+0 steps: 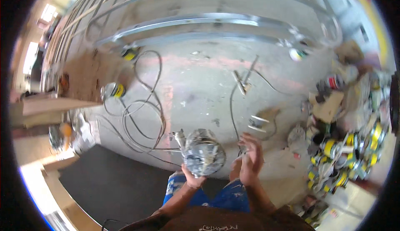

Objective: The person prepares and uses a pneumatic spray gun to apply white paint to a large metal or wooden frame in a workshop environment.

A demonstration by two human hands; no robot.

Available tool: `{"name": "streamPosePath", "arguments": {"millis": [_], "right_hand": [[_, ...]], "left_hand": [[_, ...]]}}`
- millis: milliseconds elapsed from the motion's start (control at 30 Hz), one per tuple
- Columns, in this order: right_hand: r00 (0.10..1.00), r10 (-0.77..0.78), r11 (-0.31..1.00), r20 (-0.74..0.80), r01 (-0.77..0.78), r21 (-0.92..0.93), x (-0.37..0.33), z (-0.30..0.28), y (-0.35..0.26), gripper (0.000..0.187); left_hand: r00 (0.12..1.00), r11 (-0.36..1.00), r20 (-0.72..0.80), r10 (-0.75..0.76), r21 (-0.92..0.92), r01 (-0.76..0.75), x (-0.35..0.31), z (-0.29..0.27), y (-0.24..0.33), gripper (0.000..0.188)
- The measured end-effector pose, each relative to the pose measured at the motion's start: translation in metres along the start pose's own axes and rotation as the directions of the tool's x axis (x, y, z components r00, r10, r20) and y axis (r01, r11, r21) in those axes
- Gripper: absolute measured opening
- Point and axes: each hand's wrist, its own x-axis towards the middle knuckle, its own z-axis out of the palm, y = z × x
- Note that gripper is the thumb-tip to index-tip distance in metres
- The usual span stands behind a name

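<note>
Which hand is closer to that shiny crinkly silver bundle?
Left. The left hand grips the silver bundle from underneath, while the right hand hovers open just beside it, apparently not touching.

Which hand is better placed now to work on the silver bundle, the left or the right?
Probably the right hand: it is open and free beside the shiny silver bundle, while the left hand grips it from below.

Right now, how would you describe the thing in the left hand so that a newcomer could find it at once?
Start from the grey concrete floor with its loops of cable, then come down to the person's blue-clad knees. Just above them the left hand holds up a crumpled silvery bundle, like foil or shiny plastic. It is the only shiny thing held off the floor; the right hand beside it is open.
</note>
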Motion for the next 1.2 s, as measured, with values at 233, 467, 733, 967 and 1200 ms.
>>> {"name": "streamPosePath", "arguments": {"millis": [233, 467, 733, 967, 1200], "right_hand": [[0.626, -0.378, 0.651, 0.681, 0.703, -0.285, 0.037, 0.226, -0.13, 0.063], [0.474, -0.338, 0.601, 0.813, 0.773, -0.201, 0.021, 0.428, -0.162, 0.05], [0.197, -0.432, 0.54, 0.88, 0.838, 0.077, 0.004, 0.571, -0.133, 0.049], [-0.141, -0.547, 0.556, 0.825, 0.676, 0.484, 0.054, 0.702, -0.09, 0.052], [0.256, 0.206, 0.906, 0.945, -0.414, -0.085, 0.123, 0.811, -0.05, 0.056]], "left_hand": [[0.961, 0.802, -0.032, -0.275, -0.559, 0.211, 0.071, -0.129, -0.009, 0.027], [0.922, 0.545, -0.034, -0.386, -0.814, 0.198, 0.078, -0.265, -0.088, 0.065], [0.51, 0.008, 0.157, -0.846, -0.952, 0.306, 0.071, -0.291, -0.195, 0.067], [0.324, -0.073, 0.061, -0.944, -0.997, -0.025, 0.159, -0.338, -0.268, 0.054], [0.36, 0.088, -0.196, -0.912, -0.952, -0.295, 0.231, -0.431, -0.324, 0.071]]}}
